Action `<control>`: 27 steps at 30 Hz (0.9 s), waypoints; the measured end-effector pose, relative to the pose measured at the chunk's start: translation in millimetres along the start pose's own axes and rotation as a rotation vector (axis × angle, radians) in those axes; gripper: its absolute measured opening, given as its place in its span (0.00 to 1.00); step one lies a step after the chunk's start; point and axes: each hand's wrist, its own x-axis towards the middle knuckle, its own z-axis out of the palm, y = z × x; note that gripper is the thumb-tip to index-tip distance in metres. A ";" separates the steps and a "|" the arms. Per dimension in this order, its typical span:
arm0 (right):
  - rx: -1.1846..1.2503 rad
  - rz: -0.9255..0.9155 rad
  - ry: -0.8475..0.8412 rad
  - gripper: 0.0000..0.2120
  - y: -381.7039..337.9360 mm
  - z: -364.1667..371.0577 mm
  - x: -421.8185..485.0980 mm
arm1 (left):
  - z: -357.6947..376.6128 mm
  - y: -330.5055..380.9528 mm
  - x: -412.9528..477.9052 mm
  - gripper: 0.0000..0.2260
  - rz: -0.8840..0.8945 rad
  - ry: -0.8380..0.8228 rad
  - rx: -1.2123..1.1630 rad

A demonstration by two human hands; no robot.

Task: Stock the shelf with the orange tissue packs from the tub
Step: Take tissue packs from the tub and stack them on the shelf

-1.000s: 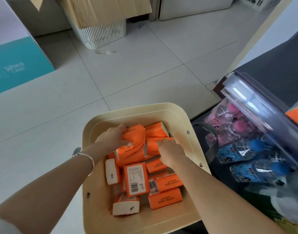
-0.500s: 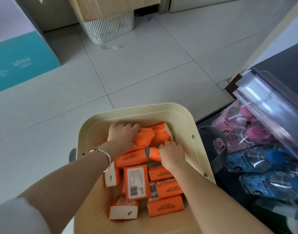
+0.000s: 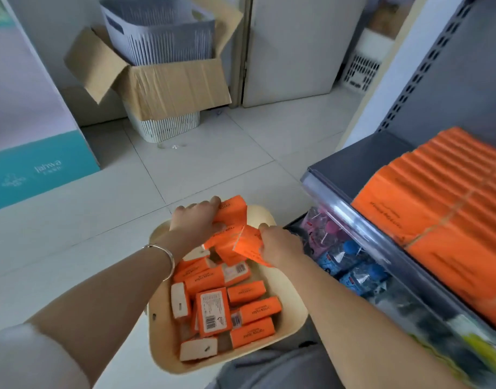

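The tub point(image 3: 160, 335) stands on the tiled floor point(image 3: 213, 164), with the shelf point(image 3: 362, 161) at right. Above its far side, the left hand point(image 3: 194, 220) and the right hand point(image 3: 280, 245) each grip packs point(image 3: 233, 212).

Tissue packs point(image 3: 252, 334) are bright orange with white ends, tub point(image 3: 162, 342) is cream, big box point(image 3: 44, 169) teal, cardboard box point(image 3: 171, 88) brown, floor point(image 3: 213, 158) pale grey.

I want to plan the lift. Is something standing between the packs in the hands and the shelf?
Only the shelf's clear front rail, running along its edge between the held tissue packs and the bare shelf board beside the stacked packs. The path above it looks free.
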 end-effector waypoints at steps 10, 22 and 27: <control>0.115 0.125 0.421 0.15 30.5 -122.4 -105.3 | -114.6 62.7 -49.3 0.16 0.111 0.285 -0.285; 0.173 0.413 0.668 0.22 110.8 -167.1 -251.2 | -160.2 203.1 -107.8 0.17 0.462 0.369 -0.409; 0.164 0.519 0.767 0.22 150.1 -169.5 -305.6 | -161.5 257.1 -123.7 0.18 0.573 0.445 -0.384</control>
